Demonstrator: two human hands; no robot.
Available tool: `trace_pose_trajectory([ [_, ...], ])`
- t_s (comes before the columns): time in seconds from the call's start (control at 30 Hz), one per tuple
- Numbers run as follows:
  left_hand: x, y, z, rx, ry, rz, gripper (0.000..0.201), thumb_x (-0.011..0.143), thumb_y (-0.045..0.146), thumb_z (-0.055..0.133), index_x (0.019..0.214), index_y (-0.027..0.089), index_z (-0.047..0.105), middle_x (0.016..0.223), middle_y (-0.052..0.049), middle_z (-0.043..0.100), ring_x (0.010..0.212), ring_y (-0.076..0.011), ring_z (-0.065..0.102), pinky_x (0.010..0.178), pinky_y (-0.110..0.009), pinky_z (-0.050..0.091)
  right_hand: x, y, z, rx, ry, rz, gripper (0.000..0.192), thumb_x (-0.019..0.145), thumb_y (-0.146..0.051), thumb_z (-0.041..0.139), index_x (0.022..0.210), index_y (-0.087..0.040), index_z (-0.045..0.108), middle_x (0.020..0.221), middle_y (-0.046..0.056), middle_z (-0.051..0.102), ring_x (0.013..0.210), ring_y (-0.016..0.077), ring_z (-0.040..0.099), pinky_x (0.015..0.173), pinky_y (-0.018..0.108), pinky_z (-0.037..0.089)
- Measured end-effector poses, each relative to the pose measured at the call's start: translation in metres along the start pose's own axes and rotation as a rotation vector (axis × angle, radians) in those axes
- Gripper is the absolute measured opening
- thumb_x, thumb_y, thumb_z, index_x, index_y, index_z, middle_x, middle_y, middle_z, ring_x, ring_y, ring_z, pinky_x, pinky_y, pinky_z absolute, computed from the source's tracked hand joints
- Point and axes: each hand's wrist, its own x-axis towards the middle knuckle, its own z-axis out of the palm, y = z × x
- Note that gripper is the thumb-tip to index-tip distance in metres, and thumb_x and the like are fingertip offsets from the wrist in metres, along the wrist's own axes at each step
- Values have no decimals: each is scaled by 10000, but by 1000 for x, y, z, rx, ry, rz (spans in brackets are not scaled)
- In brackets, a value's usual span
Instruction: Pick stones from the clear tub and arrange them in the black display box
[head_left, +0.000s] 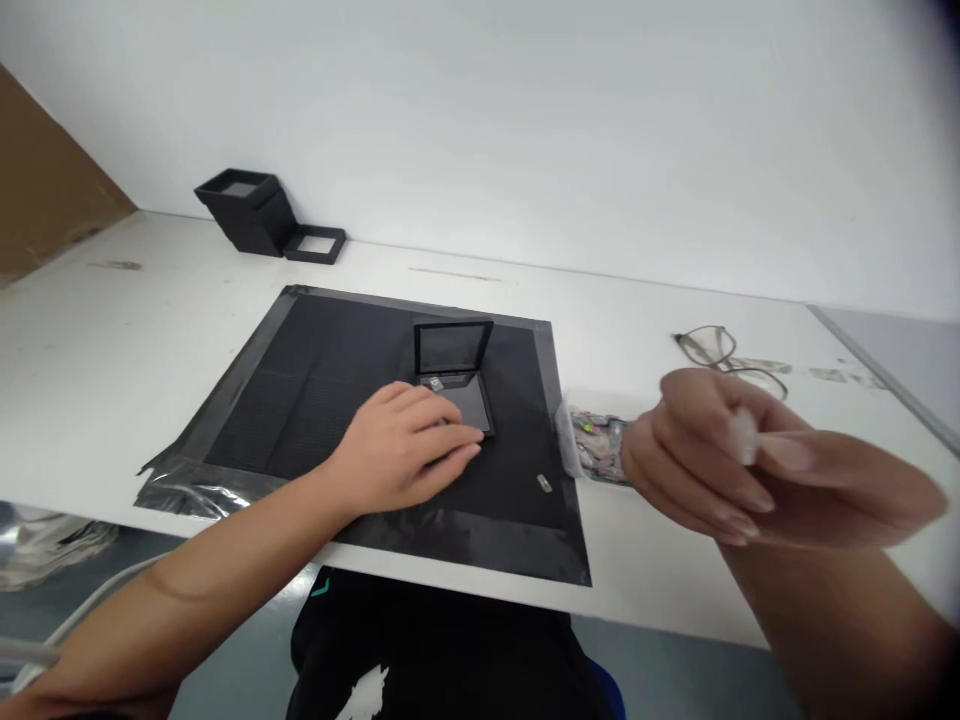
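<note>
My left hand [409, 445] lies over the near side of a small black hinged case [484, 400]. Its thumb and index finger come together at the case's front edge and seem to grip it. The case's lid stands raised, and a small clear piece [435, 383] sits inside at the back left. Close to the camera, my right hand [712, 460] pinches a small whitish translucent piece [744, 435] between thumb and index finger, slightly blurred. Behind that hand is a clear plastic tub [568, 440] of small, mixed-colour pieces, partly covered by it.
A black mat [337, 370] is taped to the white table [637, 570]. One small shiny piece [544, 483] lies near its right edge. Glasses [705, 345] rest at the back right. A stack of black boxes [259, 220] and a black frame [315, 255] stand against the wall.
</note>
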Motion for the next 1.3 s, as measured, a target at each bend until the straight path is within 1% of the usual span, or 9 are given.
trace_pose_trajectory([
  [0.13, -1, 8, 8, -74, -70, 92, 136, 926, 305, 595, 936, 225, 705, 784, 25, 707, 712, -113, 620, 671, -287, 399, 16, 12, 4, 25, 14, 152, 222, 838, -398, 679, 745, -234, 561, 451, -76, 362, 390, 94, 395, 393, 219, 316],
  [0.27, -1, 14, 9, -219, 6, -11, 142, 904, 320, 607, 865, 187, 639, 664, 42, 651, 606, -92, 580, 586, -267, 383, 18, 29, 6, -173, -126, 249, 238, 925, -390, 564, 786, -206, 505, 554, -53, 439, 467, 93, 413, 461, 236, 320],
  [0.33, -1, 14, 8, -299, 76, -48, 187, 896, 362, 632, 925, 178, 614, 649, 53, 633, 593, -82, 581, 577, -247, 404, 17, 34, 8, -332, -224, 346, 245, 963, -363, 490, 777, -208, 455, 597, -43, 441, 513, 95, 398, 491, 240, 333],
  [0.47, -4, 13, 8, -284, 99, 147, 309, 891, 372, 669, 1149, 209, 621, 709, 51, 676, 620, -88, 598, 552, -247, 416, 16, 39, 12, -481, -358, 453, 236, 976, -303, 381, 760, -214, 417, 640, -37, 409, 546, 102, 394, 502, 241, 358],
  [0.63, -6, 10, 7, -255, 69, 330, 158, 893, 281, 667, 1040, 312, 715, 674, 90, 668, 527, -47, 555, 470, -251, 368, 19, 47, 13, -398, -438, 556, 196, 933, -258, 386, 746, -207, 416, 618, -55, 409, 499, 79, 410, 514, 241, 381],
  [0.8, -4, 11, 6, -300, 80, 416, 183, 825, 282, 749, 1007, 294, 738, 691, 92, 674, 558, -48, 587, 442, -267, 386, 24, 52, 14, -309, -470, 633, 143, 879, -253, 448, 748, -197, 444, 599, -69, 408, 492, 62, 420, 489, 200, 381],
  [1.1, -5, 16, 3, -143, 161, 483, 96, 800, 264, 726, 893, 249, 747, 696, 54, 658, 529, -76, 554, 408, -267, 375, 27, 61, 26, -338, -276, 562, 188, 989, -368, 425, 871, -221, 426, 627, -76, 414, 521, 73, 384, 481, 192, 346],
  [1.23, -6, 10, 0, -76, 244, 348, 100, 739, 205, 734, 839, 210, 728, 595, 71, 619, 484, -72, 512, 415, -258, 378, 25, 66, 31, -598, 62, 219, 247, 1021, -426, 367, 922, -220, 461, 735, -35, 436, 627, 101, 394, 565, 233, 373],
  [1.3, -6, 6, -1, -67, 254, 303, 101, 739, 199, 722, 839, 210, 713, 594, 76, 625, 486, -71, 516, 441, -255, 405, 23, 69, 33, -695, 108, 72, 206, 1010, -394, 402, 956, -220, 496, 749, -25, 455, 634, 109, 402, 573, 246, 377],
])
